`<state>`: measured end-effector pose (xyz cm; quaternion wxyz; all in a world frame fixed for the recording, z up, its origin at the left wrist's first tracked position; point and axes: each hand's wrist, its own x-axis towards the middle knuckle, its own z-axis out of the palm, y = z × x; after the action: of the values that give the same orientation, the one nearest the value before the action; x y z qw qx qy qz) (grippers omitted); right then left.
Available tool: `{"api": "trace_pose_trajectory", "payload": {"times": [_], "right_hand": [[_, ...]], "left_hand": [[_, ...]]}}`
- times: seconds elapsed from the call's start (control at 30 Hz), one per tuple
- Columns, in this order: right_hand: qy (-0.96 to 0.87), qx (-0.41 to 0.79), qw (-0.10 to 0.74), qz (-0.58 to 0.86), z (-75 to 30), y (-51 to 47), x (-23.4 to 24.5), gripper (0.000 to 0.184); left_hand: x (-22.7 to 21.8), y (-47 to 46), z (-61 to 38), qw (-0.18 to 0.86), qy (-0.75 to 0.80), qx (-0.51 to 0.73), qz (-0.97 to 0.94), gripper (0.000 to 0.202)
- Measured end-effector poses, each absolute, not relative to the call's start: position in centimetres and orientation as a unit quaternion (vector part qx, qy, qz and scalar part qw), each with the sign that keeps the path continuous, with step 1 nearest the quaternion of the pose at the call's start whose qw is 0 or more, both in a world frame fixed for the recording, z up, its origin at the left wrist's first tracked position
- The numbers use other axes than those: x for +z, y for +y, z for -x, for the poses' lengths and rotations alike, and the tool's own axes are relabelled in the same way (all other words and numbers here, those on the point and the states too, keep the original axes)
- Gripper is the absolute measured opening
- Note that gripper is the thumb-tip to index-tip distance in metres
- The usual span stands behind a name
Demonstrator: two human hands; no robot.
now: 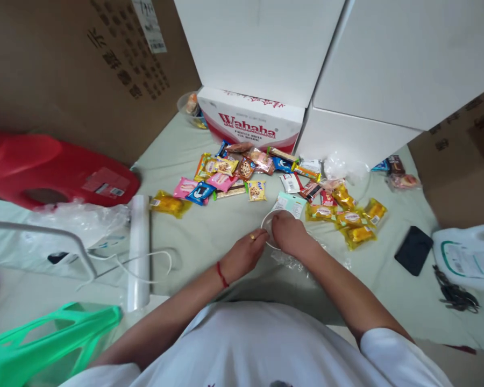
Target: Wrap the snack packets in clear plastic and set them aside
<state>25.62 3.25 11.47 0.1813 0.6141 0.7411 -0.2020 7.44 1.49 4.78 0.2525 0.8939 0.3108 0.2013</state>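
Note:
My left hand (248, 252), with a ring and a red cord at the wrist, is closed on the left rim of a round, clear container with a white rim (268, 216). Over its opening is my right hand (288, 232), fingers curled down inside; whatever they hold is hidden. Just beyond the container lies a pale green packet (289, 202). Crinkled clear wrap (292, 262) shows under my right wrist. Yellow-wrapped snacks (349, 217) lie to the right, and a mixed pile of small snack packets (226, 166) spreads farther back on the cloth.
A Wahaha carton (250, 121) stands at the back, beside a clear bowl of snacks (191, 107). Left are a red jug (64, 166), a white roll (139, 252) and a green stool (56, 338). Right are a black phone-like slab (414, 250), a white jug (468, 258) and keys (455, 290).

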Motion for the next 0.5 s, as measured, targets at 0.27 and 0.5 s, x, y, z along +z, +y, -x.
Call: {"api": "trace_pose_trajectory", "payload": {"times": [0.27,0.5], "right_hand": [[0.754,-0.232,0.074,-0.610,-27.8,3.0,9.8,0.030],[0.530,-0.306,-0.460,-0.643,-35.5,2.4,9.5,0.043]], "left_hand": [[3.1,1.7,-8.0,0.298,0.340,0.302,-0.839,0.030],[3.9,3.2,-8.2,0.296,0.297,0.328,-0.847,0.039]]}}
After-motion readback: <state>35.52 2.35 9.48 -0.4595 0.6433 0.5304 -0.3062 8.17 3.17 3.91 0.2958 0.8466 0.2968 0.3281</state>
